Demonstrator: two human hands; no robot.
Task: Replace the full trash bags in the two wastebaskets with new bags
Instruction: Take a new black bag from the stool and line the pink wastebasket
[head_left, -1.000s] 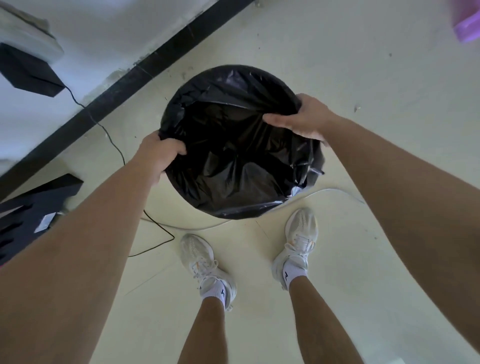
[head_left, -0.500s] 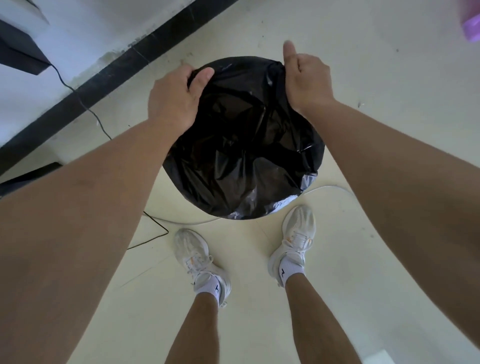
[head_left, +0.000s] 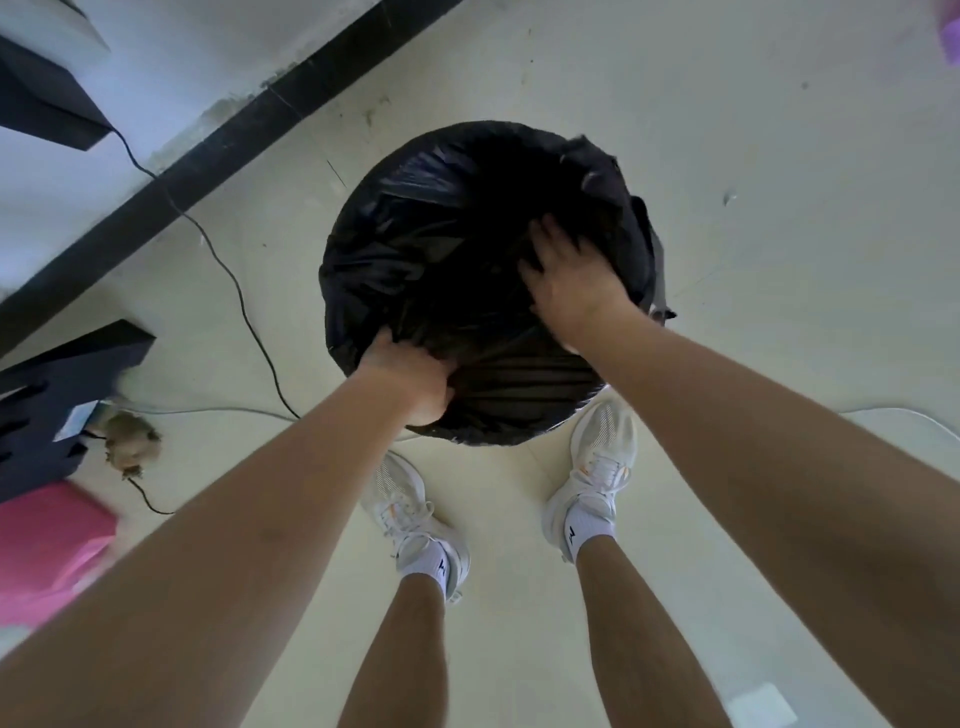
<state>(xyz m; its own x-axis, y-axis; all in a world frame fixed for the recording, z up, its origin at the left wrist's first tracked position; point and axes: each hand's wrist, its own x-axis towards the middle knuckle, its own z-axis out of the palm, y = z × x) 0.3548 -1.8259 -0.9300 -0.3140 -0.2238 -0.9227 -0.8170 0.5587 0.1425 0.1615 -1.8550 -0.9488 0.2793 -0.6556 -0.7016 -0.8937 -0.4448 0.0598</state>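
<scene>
- Head view: the black bag (head_left: 457, 249) sits on the floor (head_left: 779, 234) as a round, wide shape, just ahead of the person's white shoes (head_left: 597, 467).
- The near edge of the bag overlaps the toe of the right shoe in this view.
- The left hand (head_left: 410, 379) grips the bag at its near-left edge. The fingers are curled round a gather of plastic, and pleats run out from the grip.
- The right hand (head_left: 571, 280) lies palm down on the right half of the bag. The fingers (head_left: 545, 228) are spread and press into the plastic; the tips are blurred against the dark folds.
- A black cable (head_left: 234, 280) runs across the floor left of the bag, apart from it.
- A black baseboard (head_left: 234, 130) crosses the upper left, beyond the bag.
- A pink item (head_left: 47, 540) lies at the left edge, well apart from the bag.
</scene>
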